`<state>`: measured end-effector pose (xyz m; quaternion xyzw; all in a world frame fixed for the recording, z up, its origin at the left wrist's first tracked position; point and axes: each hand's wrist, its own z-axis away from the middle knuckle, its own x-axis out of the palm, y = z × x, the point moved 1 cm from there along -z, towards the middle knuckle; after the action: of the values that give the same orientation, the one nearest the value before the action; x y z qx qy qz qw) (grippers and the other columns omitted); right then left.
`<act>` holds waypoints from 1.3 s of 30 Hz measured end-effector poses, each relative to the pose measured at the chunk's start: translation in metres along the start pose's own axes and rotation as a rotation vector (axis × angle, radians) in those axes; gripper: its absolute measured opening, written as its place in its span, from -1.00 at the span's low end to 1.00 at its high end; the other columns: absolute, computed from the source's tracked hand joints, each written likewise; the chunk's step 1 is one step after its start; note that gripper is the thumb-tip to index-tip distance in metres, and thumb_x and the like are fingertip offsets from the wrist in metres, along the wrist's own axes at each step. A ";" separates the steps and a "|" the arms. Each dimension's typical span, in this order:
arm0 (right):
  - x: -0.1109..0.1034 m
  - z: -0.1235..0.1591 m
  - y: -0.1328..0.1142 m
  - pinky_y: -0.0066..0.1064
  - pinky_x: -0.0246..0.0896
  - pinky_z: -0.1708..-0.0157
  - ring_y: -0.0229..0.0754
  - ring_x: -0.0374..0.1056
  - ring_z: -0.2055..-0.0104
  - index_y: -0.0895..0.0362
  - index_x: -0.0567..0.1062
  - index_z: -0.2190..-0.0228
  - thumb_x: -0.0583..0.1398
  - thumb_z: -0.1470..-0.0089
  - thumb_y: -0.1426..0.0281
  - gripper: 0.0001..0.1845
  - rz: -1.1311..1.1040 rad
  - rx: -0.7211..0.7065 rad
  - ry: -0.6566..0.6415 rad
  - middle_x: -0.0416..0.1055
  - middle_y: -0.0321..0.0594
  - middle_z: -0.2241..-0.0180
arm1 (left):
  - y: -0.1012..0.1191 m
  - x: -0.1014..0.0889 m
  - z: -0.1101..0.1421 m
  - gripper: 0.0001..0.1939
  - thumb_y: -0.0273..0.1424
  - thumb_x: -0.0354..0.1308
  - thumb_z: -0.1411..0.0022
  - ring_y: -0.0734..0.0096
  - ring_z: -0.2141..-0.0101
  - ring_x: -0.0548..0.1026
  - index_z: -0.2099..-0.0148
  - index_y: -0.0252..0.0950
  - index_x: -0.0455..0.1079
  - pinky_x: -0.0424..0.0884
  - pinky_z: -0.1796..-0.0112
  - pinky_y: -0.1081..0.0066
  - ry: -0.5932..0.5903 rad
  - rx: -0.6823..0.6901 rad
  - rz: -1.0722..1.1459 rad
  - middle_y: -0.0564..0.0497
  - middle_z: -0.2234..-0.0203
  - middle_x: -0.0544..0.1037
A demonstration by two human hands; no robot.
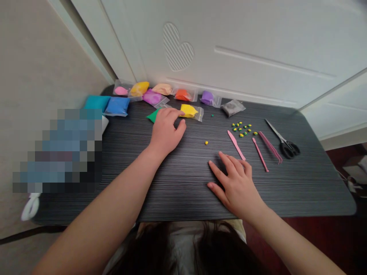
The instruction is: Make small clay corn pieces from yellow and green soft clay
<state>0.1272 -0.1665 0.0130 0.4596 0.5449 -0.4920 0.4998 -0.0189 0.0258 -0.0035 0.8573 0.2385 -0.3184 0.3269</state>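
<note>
- Left hand partly covers the green packet; its grip I cannot tell.
- Right hand spreads its fingers near the pink knife.

Open tabletop between forearms, packets along the back, scissors far right

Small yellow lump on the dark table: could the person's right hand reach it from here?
Probably yes: the right hand is open, its fingertips near the small yellow lump, with no object lying between them.

Head view angles down across the table.
</note>
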 end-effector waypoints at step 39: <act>0.013 -0.028 0.033 -0.01 -0.05 0.03 0.03 0.04 -0.08 0.03 0.27 0.04 0.09 0.00 0.30 -0.57 -0.169 -0.117 0.080 0.11 -0.11 -0.08 | 0.021 -0.004 0.023 -0.60 -0.01 0.08 0.06 0.22 0.42 0.30 0.57 -0.24 0.13 0.21 0.36 0.22 -0.520 0.011 -0.150 0.02 0.61 0.27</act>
<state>0.1565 -0.1353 -0.0020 0.4013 0.6292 -0.4809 0.4602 -0.0176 -0.0050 -0.0056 0.7282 0.2078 -0.5526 0.3481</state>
